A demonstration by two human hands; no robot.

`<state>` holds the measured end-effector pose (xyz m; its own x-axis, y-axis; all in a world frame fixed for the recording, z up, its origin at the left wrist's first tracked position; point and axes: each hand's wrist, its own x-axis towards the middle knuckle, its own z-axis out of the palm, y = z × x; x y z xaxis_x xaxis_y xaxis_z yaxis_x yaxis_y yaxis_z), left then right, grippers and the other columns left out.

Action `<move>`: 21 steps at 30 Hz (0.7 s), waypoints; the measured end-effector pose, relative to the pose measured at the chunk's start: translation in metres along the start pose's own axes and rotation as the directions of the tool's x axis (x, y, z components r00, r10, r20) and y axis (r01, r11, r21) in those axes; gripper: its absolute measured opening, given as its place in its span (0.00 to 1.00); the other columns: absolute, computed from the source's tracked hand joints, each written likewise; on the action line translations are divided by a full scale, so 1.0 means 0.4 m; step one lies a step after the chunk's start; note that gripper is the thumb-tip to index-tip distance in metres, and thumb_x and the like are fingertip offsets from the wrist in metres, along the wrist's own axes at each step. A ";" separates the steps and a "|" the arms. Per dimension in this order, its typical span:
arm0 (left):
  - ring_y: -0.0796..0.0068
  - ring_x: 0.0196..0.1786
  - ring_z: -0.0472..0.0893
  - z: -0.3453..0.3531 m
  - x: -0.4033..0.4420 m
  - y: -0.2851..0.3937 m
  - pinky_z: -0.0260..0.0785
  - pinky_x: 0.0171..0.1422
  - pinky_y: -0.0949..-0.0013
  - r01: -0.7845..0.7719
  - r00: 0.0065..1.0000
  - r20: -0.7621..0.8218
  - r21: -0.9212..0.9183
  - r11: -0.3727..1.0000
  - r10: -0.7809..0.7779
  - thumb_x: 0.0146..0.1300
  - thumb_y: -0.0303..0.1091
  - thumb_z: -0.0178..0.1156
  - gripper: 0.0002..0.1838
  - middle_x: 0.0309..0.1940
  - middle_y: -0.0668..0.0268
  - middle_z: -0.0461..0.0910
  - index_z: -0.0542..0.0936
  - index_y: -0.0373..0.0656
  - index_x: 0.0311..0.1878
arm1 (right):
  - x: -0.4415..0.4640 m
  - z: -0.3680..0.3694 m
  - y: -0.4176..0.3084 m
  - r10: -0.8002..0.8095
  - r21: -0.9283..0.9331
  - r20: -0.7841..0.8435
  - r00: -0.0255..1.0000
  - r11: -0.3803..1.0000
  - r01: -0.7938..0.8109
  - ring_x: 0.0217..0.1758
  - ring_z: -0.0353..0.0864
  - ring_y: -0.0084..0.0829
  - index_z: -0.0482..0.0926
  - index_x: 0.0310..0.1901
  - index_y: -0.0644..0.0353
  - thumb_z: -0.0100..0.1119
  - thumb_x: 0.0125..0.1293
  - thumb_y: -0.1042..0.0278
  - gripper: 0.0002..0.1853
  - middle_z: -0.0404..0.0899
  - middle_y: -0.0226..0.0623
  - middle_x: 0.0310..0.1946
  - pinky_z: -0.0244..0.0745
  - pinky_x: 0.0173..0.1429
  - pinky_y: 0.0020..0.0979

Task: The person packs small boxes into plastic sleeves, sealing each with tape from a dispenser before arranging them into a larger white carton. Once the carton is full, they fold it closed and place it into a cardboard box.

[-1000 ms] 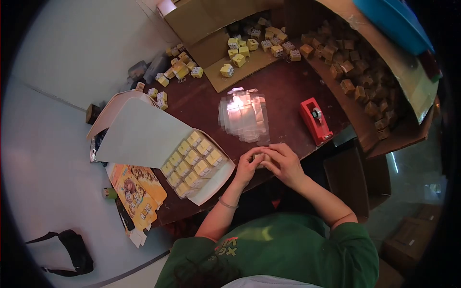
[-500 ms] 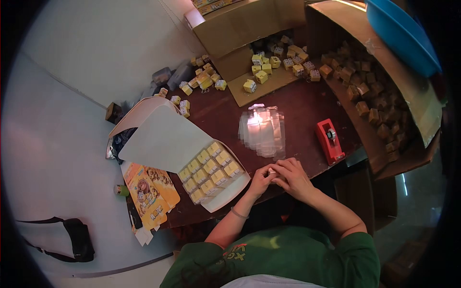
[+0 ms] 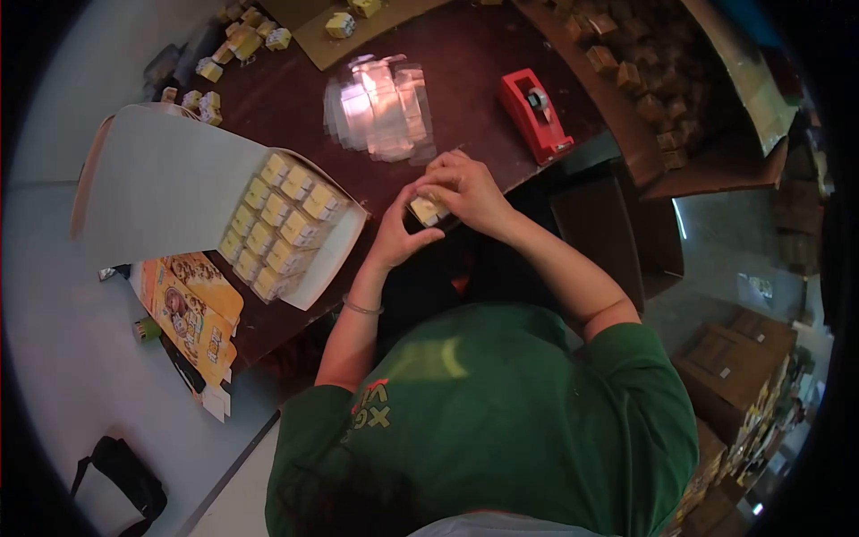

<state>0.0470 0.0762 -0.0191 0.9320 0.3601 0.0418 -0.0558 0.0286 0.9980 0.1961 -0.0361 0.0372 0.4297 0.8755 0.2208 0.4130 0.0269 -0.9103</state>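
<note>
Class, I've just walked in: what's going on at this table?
A person in a green T-shirt has a small yellow cube in the left hand, with the right hand bent over it. On the dark table, more yellow cubes stand in rows in an open white box. Clear plastic sheets lie beyond the hands, near a red tape dispenser.

We see a dark red table (image 3: 474,63) bearing overlapping clear sheets (image 3: 383,115), a red tape dispenser (image 3: 531,118) on their right, an open white box (image 3: 327,273), loose yellow cubes (image 3: 242,41) beyond it, and a flattened orange carton (image 3: 192,309) at left.
</note>
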 end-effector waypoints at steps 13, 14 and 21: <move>0.71 0.55 0.79 0.008 0.011 -0.012 0.69 0.63 0.67 0.054 0.998 -0.039 0.160 0.986 -0.048 0.49 0.28 0.69 0.34 0.51 0.62 0.79 0.71 0.42 0.62 | 0.022 0.012 0.023 0.158 0.123 0.028 0.987 0.979 -0.161 0.42 0.77 0.36 0.84 0.32 0.60 0.70 0.56 0.67 0.07 0.82 0.35 0.33 0.72 0.50 0.34; 0.71 0.56 0.79 0.006 0.010 -0.021 0.69 0.64 0.66 0.049 0.998 -0.040 0.175 0.983 -0.043 0.49 0.28 0.70 0.34 0.52 0.62 0.79 0.71 0.42 0.63 | 0.026 0.014 0.037 0.184 0.191 0.037 0.982 0.964 -0.187 0.41 0.77 0.36 0.84 0.31 0.61 0.70 0.56 0.67 0.07 0.82 0.35 0.33 0.72 0.50 0.34; 0.69 0.62 0.73 0.104 0.002 -0.026 0.64 0.69 0.65 -0.043 0.944 -0.308 0.252 0.967 0.122 0.54 0.27 0.69 0.38 0.61 0.61 0.73 0.64 0.39 0.69 | 0.011 -0.010 -0.078 0.277 -0.265 -0.078 0.958 0.920 -0.288 0.45 0.80 0.45 0.74 0.44 0.60 0.71 0.56 0.59 0.21 0.80 0.41 0.37 0.76 0.48 0.42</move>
<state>0.0633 0.0374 -0.0274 0.7624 0.6301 0.1473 -0.0042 -0.2228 0.9749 0.1883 -0.0352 0.0679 0.5886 0.8083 -0.0131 0.4694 -0.3549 -0.8085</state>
